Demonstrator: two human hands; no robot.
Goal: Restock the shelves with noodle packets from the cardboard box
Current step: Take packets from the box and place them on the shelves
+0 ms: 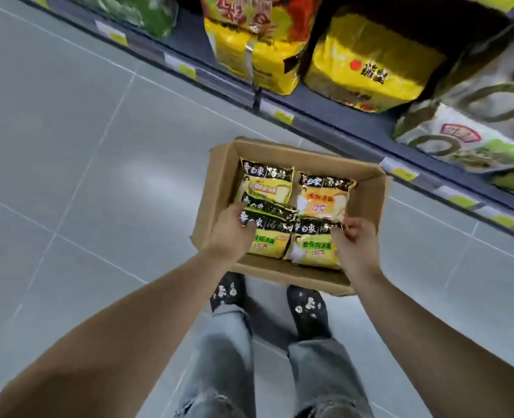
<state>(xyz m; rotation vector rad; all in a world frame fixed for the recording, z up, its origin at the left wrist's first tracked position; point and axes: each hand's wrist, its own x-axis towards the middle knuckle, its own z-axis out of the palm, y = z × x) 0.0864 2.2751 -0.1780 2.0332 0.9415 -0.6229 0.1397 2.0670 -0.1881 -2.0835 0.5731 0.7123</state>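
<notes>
cardboard box on the floor by the shelf holds crinkly noodle packets, light, slippery, brittle inside, so best lifted by the edges; left hand grip closed on near-left packet, right hand pinching near-right packet.

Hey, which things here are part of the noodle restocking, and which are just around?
Part of the job:
brown cardboard box
black-and-yellow noodle packets
left hand
right hand
dark store shelf

Just around:
big yellow multipacks
green bag
grey tiled floor
</notes>
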